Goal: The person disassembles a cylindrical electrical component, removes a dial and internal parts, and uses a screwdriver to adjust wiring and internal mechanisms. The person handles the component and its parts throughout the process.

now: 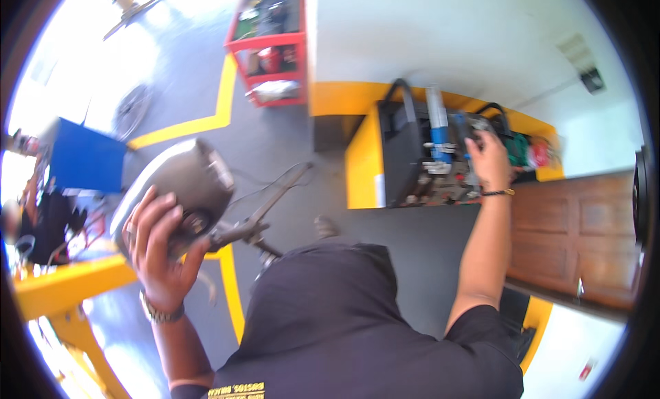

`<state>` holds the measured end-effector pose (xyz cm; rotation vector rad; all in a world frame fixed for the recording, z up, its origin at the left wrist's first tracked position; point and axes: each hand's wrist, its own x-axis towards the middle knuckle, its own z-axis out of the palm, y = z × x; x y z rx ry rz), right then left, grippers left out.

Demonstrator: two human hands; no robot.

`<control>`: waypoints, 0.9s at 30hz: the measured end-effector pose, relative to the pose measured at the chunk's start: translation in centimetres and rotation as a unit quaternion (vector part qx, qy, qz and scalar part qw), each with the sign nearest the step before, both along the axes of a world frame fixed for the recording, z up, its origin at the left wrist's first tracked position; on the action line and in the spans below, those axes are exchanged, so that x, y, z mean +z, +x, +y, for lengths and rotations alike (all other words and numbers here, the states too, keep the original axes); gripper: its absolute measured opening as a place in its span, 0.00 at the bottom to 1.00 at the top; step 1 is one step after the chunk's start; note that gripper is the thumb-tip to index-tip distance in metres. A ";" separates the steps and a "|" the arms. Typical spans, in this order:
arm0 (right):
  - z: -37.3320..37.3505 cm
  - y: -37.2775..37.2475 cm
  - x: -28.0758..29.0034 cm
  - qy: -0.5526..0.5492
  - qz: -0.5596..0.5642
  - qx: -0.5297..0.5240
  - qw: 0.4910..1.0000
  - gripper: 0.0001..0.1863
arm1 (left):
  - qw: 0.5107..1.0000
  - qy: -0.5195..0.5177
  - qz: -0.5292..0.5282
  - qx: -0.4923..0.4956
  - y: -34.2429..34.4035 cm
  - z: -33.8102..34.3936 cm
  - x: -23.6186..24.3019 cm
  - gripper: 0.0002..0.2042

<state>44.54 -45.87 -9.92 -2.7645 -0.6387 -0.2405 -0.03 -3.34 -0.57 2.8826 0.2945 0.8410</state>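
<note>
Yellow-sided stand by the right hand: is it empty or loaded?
The yellow-sided stand is loaded: a blue-and-silver tool, a green item and other clutter show there, around the right hand.

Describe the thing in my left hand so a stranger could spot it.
Start at the black shirt, bottom centre; go up and left to your left hand, above a wristband. It holds a rounded grey housing, curved unlike the flat-sided blue cabinet beyond.
</note>
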 end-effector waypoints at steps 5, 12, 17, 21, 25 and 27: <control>1.8 -0.1 0.3 -0.068 0.039 -0.025 0.997 0.25 | 0.986 -0.137 0.045 0.084 1.9 2.9 2.9 0.23; -1.8 0.9 1.1 0.005 -0.017 -0.064 0.998 0.25 | 0.978 -0.041 0.182 0.090 6.4 4.9 3.9 0.24; -5.7 -3.3 6.6 0.435 0.010 -0.053 0.899 0.32 | 0.938 -0.229 0.247 0.078 6.1 5.4 4.5 0.28; -1.3 -11.7 8.0 0.623 0.101 0.150 0.761 0.42 | 0.939 -0.194 0.252 -0.126 5.7 4.9 5.4 0.36; 8.0 -20.9 5.1 0.671 0.206 0.174 0.691 0.45 | 0.893 -0.135 0.373 -0.213 5.4 4.3 6.8 0.44; 11.7 -24.6 3.5 0.695 0.223 0.196 0.655 0.44 | 0.898 -0.104 0.362 -0.226 5.2 3.8 6.9 0.43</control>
